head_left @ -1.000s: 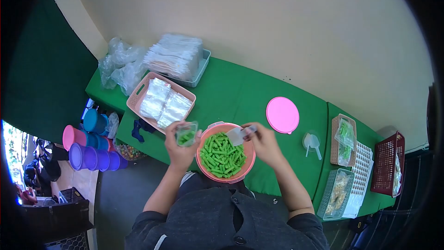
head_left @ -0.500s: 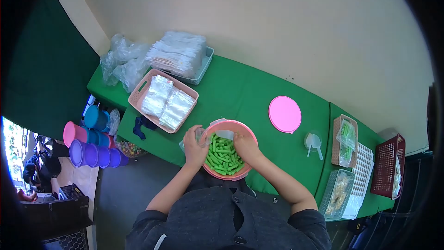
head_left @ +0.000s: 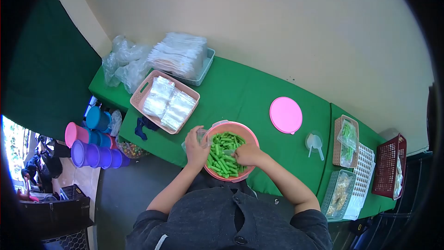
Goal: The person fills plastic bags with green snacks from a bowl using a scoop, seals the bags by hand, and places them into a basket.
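Note:
A pink tub full of short green pieces stands at the table's front edge. At its left rim my left hand is wrapped round a clear plastic bag. My right hand is inside the tub's right side, fingers closed on a clear scoop that lies among the green pieces. Part of the scoop is hidden by the pieces and the hand.
On the green table are a pink basket of plastic packets, a stack of bags, a pink lid and a small bowl with a white spoon. Further right stand baskets, including a dark red one.
My right hand has moved slightly down and the scoop has sunk from the tub's upper part into the green pieces. My left hand stays at the left rim.

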`<state>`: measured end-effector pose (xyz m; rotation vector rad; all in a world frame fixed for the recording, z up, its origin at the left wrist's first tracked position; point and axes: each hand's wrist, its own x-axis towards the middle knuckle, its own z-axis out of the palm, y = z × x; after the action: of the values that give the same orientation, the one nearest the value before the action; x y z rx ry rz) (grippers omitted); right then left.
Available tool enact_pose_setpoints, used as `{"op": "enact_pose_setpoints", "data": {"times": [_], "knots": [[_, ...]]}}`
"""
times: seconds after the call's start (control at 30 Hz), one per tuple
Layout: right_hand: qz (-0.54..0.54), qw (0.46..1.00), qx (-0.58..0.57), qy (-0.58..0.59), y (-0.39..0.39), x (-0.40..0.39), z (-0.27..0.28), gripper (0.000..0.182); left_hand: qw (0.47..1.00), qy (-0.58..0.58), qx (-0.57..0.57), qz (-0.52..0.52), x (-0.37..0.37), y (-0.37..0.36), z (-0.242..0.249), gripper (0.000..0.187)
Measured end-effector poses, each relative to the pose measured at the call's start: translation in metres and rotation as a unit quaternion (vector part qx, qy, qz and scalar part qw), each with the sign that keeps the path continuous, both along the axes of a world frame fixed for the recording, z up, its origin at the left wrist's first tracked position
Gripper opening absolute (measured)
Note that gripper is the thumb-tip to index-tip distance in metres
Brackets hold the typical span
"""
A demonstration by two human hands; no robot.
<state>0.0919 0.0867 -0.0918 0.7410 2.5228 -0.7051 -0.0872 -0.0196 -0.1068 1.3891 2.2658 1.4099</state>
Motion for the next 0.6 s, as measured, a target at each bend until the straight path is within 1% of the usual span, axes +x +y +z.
{"op": "enact_pose_setpoints", "data": {"times": [0.1, 0.2, 0.27, 0.4, 0.47, 0.5, 0.53, 0.57, 0.6], "knots": [[-0.011, 1.0, 0.019, -0.014, -0.004, 0.0, -0.006, 0.046, 1.0, -0.009, -0.003, 0.0, 0.001, 0.0, 0.002, 0.045], [-0.018, 1.0, 0.002, 0.01, -0.004, 0.004, -0.007, 0.045, 1.0, -0.011, -0.004, -0.001, 0.001, 0.0, 0.002, 0.044], [-0.012, 0.999, -0.027, -0.016, -0.002, 0.005, 0.0, 0.044, 1.0, -0.01, 0.0, -0.003, 0.001, 0.0, 0.001, 0.045], [0.003, 0.998, -0.04, -0.043, 0.003, -0.001, 0.015, 0.044, 1.0, -0.006, 0.003, -0.005, 0.001, 0.0, 0.002, 0.045], [-0.006, 1.0, -0.02, 0.016, 0.0, -0.003, 0.007, 0.046, 1.0, 0.0, 0.004, -0.004, 0.001, -0.001, 0.004, 0.045], [-0.007, 1.0, -0.019, 0.016, -0.006, -0.003, -0.006, 0.046, 1.0, -0.007, 0.0, -0.006, 0.001, -0.001, 0.005, 0.045], [-0.023, 0.998, -0.017, 0.054, -0.014, -0.003, -0.022, 0.047, 1.0, -0.014, -0.004, -0.008, 0.001, -0.001, 0.005, 0.046], [-0.037, 0.995, -0.015, 0.092, -0.019, -0.005, -0.025, 0.048, 1.0, -0.015, -0.003, -0.007, 0.001, -0.001, 0.004, 0.046], [-0.036, 0.995, -0.015, 0.091, -0.019, -0.004, -0.027, 0.048, 1.0, -0.015, 0.0, -0.007, 0.001, 0.0, 0.002, 0.046]]}}
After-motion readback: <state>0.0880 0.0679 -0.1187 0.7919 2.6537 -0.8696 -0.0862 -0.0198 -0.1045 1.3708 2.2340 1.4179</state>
